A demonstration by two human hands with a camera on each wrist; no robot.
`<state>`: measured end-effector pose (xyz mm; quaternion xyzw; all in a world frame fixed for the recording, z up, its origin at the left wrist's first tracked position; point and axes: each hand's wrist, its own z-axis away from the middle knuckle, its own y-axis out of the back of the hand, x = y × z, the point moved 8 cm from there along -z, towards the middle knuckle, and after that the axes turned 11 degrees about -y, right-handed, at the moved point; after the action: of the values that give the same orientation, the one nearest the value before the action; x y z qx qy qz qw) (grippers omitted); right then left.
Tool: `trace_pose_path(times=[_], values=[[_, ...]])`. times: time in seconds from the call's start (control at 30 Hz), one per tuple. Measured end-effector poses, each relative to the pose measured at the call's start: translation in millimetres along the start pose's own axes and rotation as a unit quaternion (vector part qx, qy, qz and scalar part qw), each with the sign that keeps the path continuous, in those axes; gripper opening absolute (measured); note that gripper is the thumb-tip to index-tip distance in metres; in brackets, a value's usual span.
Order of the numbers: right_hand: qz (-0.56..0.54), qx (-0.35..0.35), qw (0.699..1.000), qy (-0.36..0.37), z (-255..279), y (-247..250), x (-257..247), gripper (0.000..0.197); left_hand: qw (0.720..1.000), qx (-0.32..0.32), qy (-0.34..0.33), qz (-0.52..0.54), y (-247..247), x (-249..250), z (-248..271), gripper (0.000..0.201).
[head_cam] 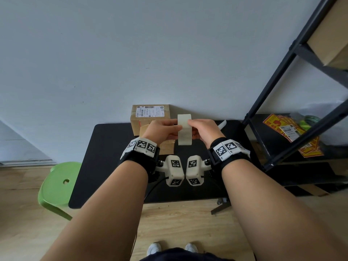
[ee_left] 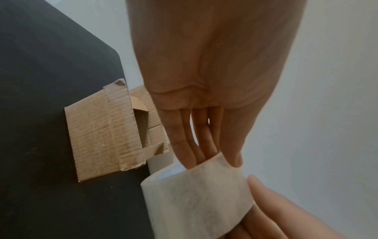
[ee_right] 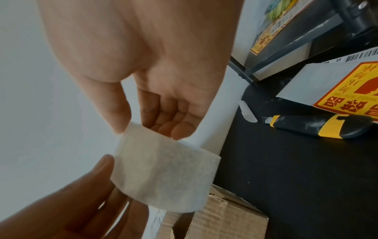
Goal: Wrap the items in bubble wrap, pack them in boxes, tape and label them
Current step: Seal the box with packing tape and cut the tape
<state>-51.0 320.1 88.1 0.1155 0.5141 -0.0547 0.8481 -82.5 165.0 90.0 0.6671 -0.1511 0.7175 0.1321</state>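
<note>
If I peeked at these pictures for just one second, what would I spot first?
First, the big white roll of tape, held up over the black table by the left hand and the right hand together. Next, the bright green stool left of the table, then the yellow and red stickers on the dark shelf at the right.

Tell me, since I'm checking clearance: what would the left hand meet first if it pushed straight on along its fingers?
The left hand already grips the tape roll; past it, probably the right hand, though depth is unclear.
</note>
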Motion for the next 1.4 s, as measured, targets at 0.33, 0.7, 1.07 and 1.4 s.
trace_pose_path(times=[0.33,0.7,1.07,1.4], values=[[0.028,-0.036,0.998,0.032,7,-5,-4,0.023,0.998,0.063,0.000,0.030,9,-3,1,0.020],[0.053,-0.055,0.996,0.047,21,-7,-5,0.021,0.997,0.067,-0.006,0.025,9,2,3,0.019],[-0.020,-0.029,0.999,-0.009,16,-3,3,0.028,0.998,0.058,0.000,0.022,8,5,6,0.032],[-0.011,-0.037,0.999,0.007,22,1,4,0.020,0.999,0.048,-0.021,-0.012,-3,7,8,0.031]])
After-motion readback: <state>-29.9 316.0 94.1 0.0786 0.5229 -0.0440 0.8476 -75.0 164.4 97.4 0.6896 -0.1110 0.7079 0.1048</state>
